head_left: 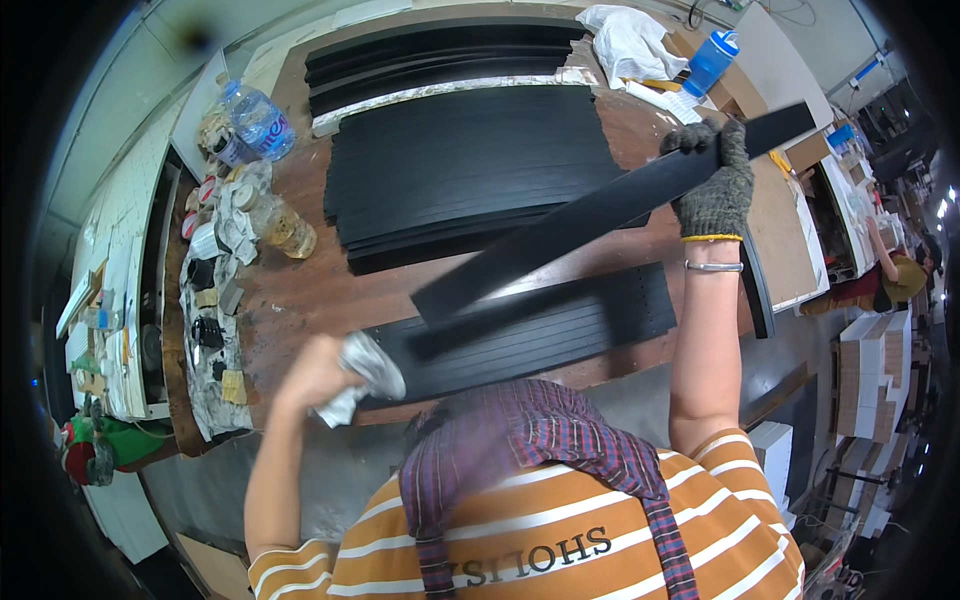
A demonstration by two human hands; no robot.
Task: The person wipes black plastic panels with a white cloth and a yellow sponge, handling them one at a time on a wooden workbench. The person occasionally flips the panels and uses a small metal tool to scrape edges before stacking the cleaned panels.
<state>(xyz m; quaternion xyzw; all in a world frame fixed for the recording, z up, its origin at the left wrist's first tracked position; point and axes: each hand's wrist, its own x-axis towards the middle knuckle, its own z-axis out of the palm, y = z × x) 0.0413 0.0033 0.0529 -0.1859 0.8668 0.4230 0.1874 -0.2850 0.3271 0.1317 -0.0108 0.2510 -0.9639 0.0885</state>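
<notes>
My right hand [716, 185], in a grey knit glove with a yellow cuff, grips a long flat black strip [570, 235] near its upper right end. The strip slants down to the left above the table, its lower end free. Bare and closed, my left hand [322, 372] holds a crumpled white cloth [371, 368], somewhat blurred. That cloth is at the left end of a low row of black strips [540, 335] along the table's near edge. Beyond it lies a larger stack of black strips [470, 150], partly covered by the held one.
More black strips [440, 55] lie at the far edge. At the left stand a large water bottle [258, 122], a bottle of yellowish liquid [278, 222] and stained rags. A blue bottle [712, 62] and a white plastic bag [630, 42] are far right. Another person [895, 275] is at right.
</notes>
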